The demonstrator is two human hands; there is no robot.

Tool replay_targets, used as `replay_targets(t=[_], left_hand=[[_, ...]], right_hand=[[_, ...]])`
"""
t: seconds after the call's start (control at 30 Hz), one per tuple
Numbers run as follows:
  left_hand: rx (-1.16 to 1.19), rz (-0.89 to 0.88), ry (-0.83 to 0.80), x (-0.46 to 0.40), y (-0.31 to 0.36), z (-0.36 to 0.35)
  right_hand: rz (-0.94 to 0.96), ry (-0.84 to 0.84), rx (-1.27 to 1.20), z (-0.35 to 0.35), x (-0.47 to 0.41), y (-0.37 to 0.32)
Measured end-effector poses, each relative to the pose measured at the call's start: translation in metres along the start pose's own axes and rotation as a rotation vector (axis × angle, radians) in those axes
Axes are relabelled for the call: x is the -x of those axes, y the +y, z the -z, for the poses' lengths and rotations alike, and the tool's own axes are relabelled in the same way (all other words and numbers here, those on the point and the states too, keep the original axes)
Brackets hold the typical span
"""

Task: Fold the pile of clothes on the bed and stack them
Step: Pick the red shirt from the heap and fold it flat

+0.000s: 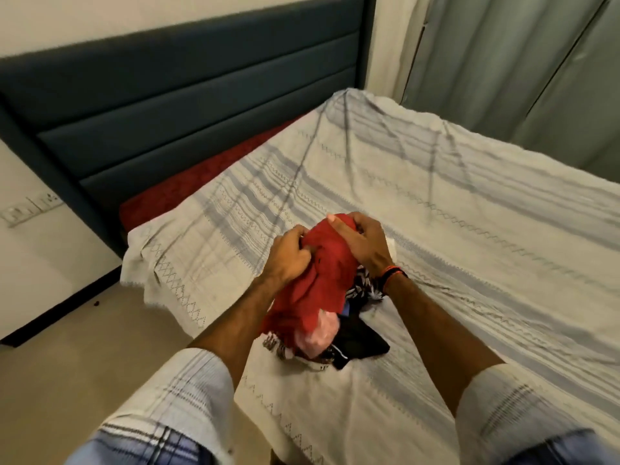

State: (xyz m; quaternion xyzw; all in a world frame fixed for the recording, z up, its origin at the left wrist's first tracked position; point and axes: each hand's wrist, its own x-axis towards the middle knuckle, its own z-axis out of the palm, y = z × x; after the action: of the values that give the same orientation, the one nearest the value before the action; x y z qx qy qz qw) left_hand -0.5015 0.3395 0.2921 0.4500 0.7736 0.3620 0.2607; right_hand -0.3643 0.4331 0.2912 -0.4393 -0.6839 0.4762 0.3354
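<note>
A crumpled red garment [322,280] hangs above the pile of clothes [355,340] near the bed's front left corner. My left hand [290,256] grips its left side and my right hand [362,239] grips its top, both with fingers curled into the cloth. Under it lie a pink piece [318,333], a black garment [365,344] and a black-and-white patterned one [364,286], all bunched together. The bed [469,229] wears a cream sheet with grey stripes and zigzags.
A dark blue padded headboard [188,95] runs along the left, with a red mattress edge [188,186] below it. Grey curtains [523,68] hang behind the bed at the right. Beige floor [84,347] lies to the left, and a wall socket [30,206] sits at the far left.
</note>
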Motion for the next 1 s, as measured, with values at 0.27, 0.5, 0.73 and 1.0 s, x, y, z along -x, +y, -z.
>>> replay_targets(t=[0.27,0.5,0.73,1.0], left_hand=[[0.138,-0.077,0.112,0.044,0.140,-0.001],[0.379,-0.018,-0.044,0.071,0.215,-0.041],[0.724,0.060,-0.158,0.072,0.280,-0.083],[0.607,-0.192,-0.419,0.048,0.316,-0.105]], right_hand=[[-0.032,-0.058,-0.154,0.112,0.066,-0.030],[0.336,0.445,0.101,0.179,0.111,-0.051],[0.157,0.276,0.408,0.230,0.132,-0.056],[-0.022,0.529,0.021,0.289,0.088,-0.080]])
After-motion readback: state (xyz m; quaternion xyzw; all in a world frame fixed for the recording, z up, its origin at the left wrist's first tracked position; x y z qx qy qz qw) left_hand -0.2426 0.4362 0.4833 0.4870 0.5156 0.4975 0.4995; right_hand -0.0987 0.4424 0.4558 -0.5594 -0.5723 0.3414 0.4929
